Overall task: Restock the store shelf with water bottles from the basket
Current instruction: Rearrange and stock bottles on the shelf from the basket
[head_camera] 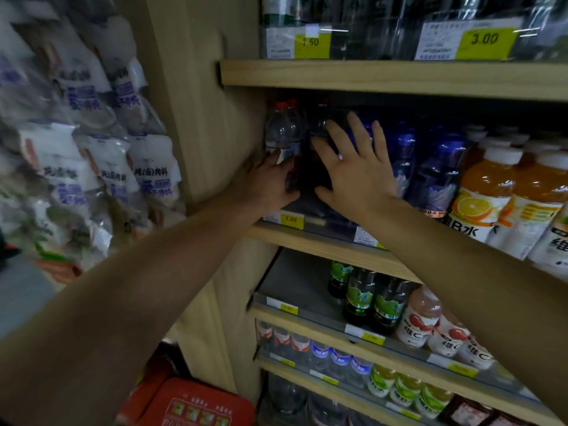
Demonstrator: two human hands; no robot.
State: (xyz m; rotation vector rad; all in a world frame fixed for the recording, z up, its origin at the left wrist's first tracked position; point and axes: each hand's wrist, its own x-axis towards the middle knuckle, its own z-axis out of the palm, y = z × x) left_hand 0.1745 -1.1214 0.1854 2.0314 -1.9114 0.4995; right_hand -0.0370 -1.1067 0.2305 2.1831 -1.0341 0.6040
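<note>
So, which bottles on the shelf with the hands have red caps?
The clear water bottles at the far left, by the left hand; those to the right are blue or orange.
</note>
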